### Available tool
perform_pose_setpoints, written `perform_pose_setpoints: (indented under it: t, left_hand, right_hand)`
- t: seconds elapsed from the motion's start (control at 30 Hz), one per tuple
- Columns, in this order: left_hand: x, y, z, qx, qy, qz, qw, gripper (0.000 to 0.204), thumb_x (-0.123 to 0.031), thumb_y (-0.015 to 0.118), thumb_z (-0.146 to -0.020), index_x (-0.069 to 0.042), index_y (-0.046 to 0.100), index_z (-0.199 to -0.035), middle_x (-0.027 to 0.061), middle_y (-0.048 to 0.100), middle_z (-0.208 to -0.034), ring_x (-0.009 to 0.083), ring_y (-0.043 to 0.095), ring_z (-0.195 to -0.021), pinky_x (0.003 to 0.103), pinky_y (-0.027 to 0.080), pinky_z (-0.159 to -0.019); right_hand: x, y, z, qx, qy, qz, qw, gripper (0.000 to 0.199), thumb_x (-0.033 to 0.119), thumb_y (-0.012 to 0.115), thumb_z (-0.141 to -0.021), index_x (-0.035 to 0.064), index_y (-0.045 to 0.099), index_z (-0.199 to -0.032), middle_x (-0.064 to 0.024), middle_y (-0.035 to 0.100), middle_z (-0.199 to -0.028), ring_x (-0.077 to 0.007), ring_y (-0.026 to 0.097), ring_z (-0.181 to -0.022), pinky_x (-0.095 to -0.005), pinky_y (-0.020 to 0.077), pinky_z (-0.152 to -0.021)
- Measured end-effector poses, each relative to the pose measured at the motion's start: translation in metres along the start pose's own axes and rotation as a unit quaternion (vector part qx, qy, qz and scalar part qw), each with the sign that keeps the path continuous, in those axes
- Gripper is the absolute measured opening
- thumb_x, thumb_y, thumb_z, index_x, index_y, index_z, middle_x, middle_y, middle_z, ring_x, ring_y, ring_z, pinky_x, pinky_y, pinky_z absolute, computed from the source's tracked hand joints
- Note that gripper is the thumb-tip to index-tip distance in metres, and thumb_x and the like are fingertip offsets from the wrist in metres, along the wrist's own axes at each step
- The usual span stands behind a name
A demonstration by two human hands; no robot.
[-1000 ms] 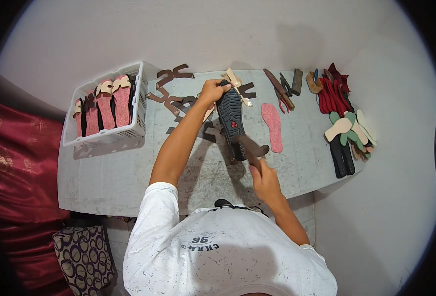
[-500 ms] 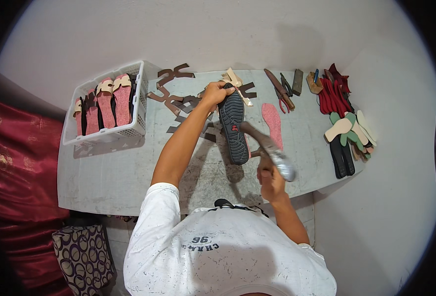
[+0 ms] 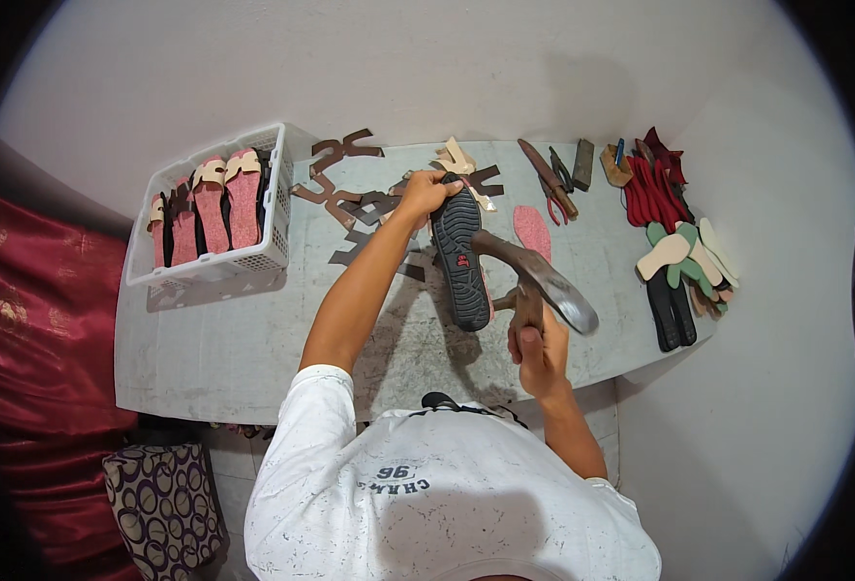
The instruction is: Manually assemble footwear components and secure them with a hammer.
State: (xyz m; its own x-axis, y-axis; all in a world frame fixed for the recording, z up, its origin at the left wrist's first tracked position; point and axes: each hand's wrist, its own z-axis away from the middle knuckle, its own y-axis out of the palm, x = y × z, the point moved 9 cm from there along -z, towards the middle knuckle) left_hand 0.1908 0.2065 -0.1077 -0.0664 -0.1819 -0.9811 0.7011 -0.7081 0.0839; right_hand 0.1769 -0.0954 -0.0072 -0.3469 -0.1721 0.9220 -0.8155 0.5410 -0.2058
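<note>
My left hand [image 3: 429, 194] grips the far end of a sandal [image 3: 459, 254], thumb on top. The sandal's black ridged sole faces up, with a small red mark in its middle and a pink edge along its right side. In my right hand [image 3: 542, 353], fingers wrapped round its handle, is a cobbler's hammer [image 3: 553, 286] with a long curved metal head. One end of that head reaches the sole's right edge; whether it touches cannot be told. A pink insole [image 3: 532, 229] lies behind the hammer, partly hidden by it.
A white basket [image 3: 274, 208] of pink sandals stands left on the table [image 3: 195, 358]. Brown strap pieces [image 3: 329, 198] and beige ones [image 3: 457, 155] lie at the back. Pliers [image 3: 553, 198], a dark block [image 3: 583, 163], red straps [image 3: 648, 189] and loose soles [image 3: 670, 310] are to the right.
The hammer and my right hand have shifted slightly right, and the hammer's shiny end has swung right and upward. The sandal in my left hand has moved slightly toward me.
</note>
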Motion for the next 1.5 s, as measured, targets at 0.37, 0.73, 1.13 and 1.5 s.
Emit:
perform_pose_setpoints:
  t: [0.37, 0.73, 1.13, 1.5]
  left_hand:
    - [-0.003, -0.003, 0.005, -0.002, 0.019, -0.027, 0.999, 0.013, -0.007, 0.066, -0.086, 0.003, 0.069, -0.095, 0.0053, 0.068, -0.081, 0.0125, 0.061, -0.068, 0.026, 0.049, -0.062]
    - [-0.004, -0.002, 0.011, -0.021, 0.024, -0.028, 0.999, 0.012, -0.008, 0.067, -0.085, 0.002, 0.07, -0.092, 0.0042, 0.067, -0.079, 0.0119, 0.06, -0.066, 0.026, 0.049, -0.06]
    - [0.0, -0.002, 0.013, -0.017, 0.035, -0.01, 0.999, 0.012, -0.007, 0.067, -0.085, 0.002, 0.069, -0.093, 0.0059, 0.067, -0.081, 0.0121, 0.06, -0.066, 0.027, 0.049, -0.059]
    - [-0.018, 0.015, 0.031, 0.0, 0.056, -0.04, 0.998, 0.013, -0.007, 0.066, -0.086, 0.003, 0.069, -0.094, 0.0041, 0.066, -0.079, 0.0105, 0.059, -0.067, 0.027, 0.047, -0.06]
  right_hand:
    - [-0.046, 0.009, -0.007, 0.018, 0.093, 0.176, 0.98, 0.032, 0.029, 0.055, -0.096, -0.0011, 0.052, -0.085, -0.0129, 0.048, -0.053, -0.0183, 0.046, -0.047, -0.0361, 0.0359, -0.047]
    - [-0.019, 0.018, -0.016, -0.034, -0.061, 0.112, 0.991, 0.031, 0.027, 0.056, -0.093, -0.0039, 0.055, -0.09, -0.0209, 0.06, -0.064, -0.0398, 0.06, -0.058, -0.0411, 0.0457, -0.055]
    - [-0.005, 0.006, -0.031, 0.008, 0.088, 0.024, 0.996, 0.036, 0.033, 0.053, -0.097, -0.0014, 0.059, -0.089, -0.0011, 0.047, -0.054, -0.0067, 0.043, -0.051, -0.0272, 0.0334, -0.045]
    - [-0.052, -0.001, -0.007, -0.008, 0.112, 0.02, 0.993, 0.031, 0.029, 0.053, -0.096, -0.0003, 0.057, -0.089, -0.004, 0.05, -0.053, -0.0107, 0.046, -0.047, -0.0287, 0.0355, -0.045]
